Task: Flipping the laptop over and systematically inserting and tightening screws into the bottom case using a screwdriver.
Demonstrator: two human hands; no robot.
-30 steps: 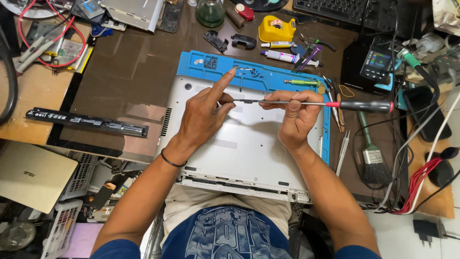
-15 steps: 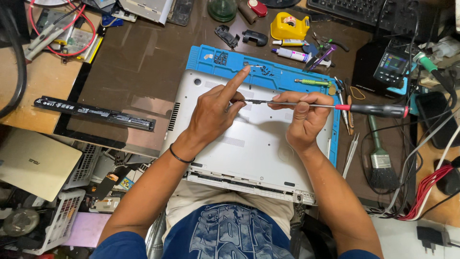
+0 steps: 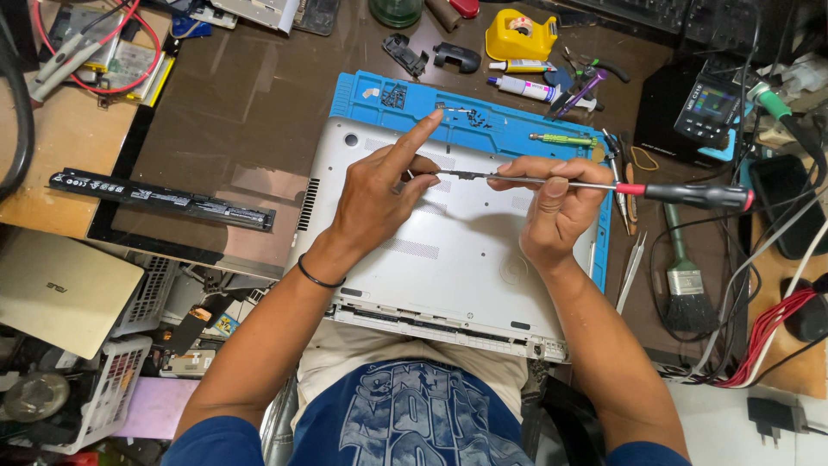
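A silver laptop (image 3: 457, 267) lies upside down on a blue work mat (image 3: 483, 112), its front edge over my lap. My right hand (image 3: 552, 207) holds a screwdriver (image 3: 604, 185) with a black and red handle, lying sideways with its tip pointing left. My left hand (image 3: 379, 194) rests on the laptop's bottom cover, index finger stretched toward the mat's far edge, thumb and other fingers at the screwdriver's tip. Whether they pinch a screw there is hidden.
A long black battery bar (image 3: 164, 200) lies on the dark desk at the left. Tweezers (image 3: 631, 269), a brush (image 3: 686, 293) and a green-handled tool (image 3: 565, 139) sit right of the laptop. A yellow tape dispenser (image 3: 520, 36), tubes and a small meter (image 3: 711, 108) stand farther back. Red cables (image 3: 768, 332) run at the right.
The view has drifted slightly. My hands stay at the same spot on the laptop, left index finger still raised, screwdriver still sideways.
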